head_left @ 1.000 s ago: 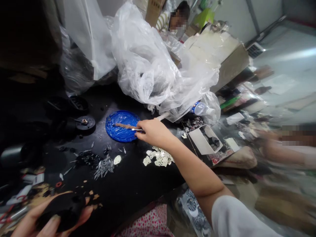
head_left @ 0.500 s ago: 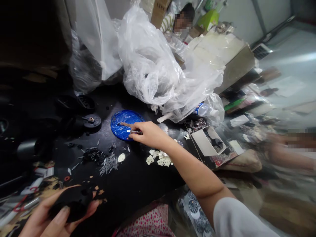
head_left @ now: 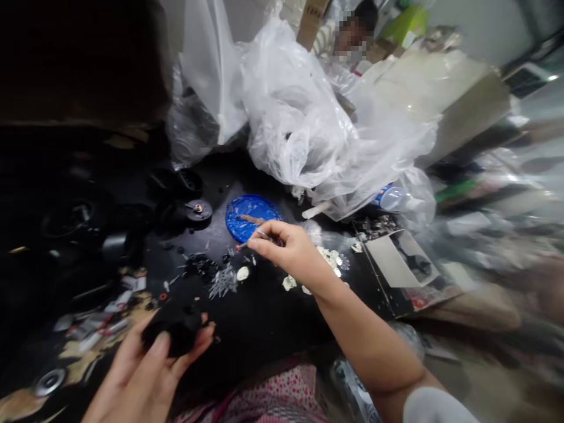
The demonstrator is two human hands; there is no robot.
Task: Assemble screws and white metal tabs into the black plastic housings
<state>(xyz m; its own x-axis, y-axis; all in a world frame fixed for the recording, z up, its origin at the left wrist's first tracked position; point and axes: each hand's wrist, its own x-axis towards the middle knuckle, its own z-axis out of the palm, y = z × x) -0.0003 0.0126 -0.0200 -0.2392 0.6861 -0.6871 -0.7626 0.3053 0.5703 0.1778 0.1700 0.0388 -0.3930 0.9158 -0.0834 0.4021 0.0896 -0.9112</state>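
My left hand (head_left: 152,367), low on the left, is wrapped round a black rounded part (head_left: 174,326). Over the front right edge of a blue round lid (head_left: 247,211) is my right hand (head_left: 286,249), its fingers closed on a thin metal tool (head_left: 267,236). A brown stick (head_left: 251,219) lies on the lid, close to those fingertips. Grey pins (head_left: 223,282) and small black pieces (head_left: 200,265) lie between the hands. Cream-coloured plates (head_left: 330,258) are partly hidden behind my right wrist.
Clear plastic bags (head_left: 299,111) pile up behind the lid. On the right are a plastic bottle (head_left: 396,198) and an open white box (head_left: 392,258). A black disc part (head_left: 199,213) sits left of the lid. A person (head_left: 355,32) is at the back.
The view has shifted, so the table things appear further right. My right hand has moved back from the lid's middle towards its front edge, the tool still held. My left hand keeps the black part.
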